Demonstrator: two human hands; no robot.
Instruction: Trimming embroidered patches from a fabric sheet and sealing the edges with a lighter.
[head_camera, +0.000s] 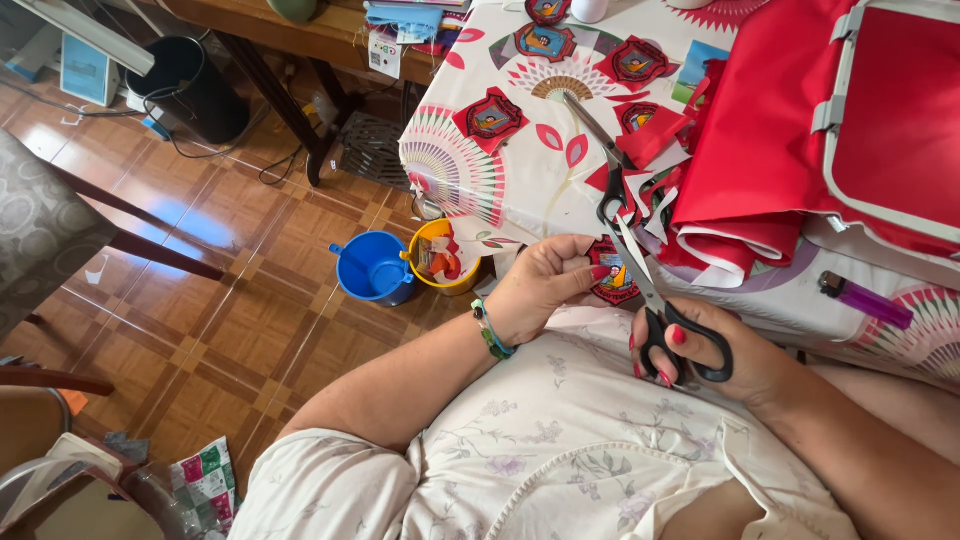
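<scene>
Gripping scissors (672, 318), pinching patch (611, 272)

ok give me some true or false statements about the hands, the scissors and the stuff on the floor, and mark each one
1. The right hand holds black-handled scissors. True.
2. The left hand holds a red embroidered patch at the table edge. True.
3. The blue cup stands on the table. False: it sits on the tiled floor beside a yellow bucket.
4. A second pair of scissors lies on the patterned tablecloth. True.
5. The purple lighter is in the left hand's grip. False: it lies on the table, apart from both hands.
6. The left wrist is bare. False: it wears a green beaded bracelet.
</scene>
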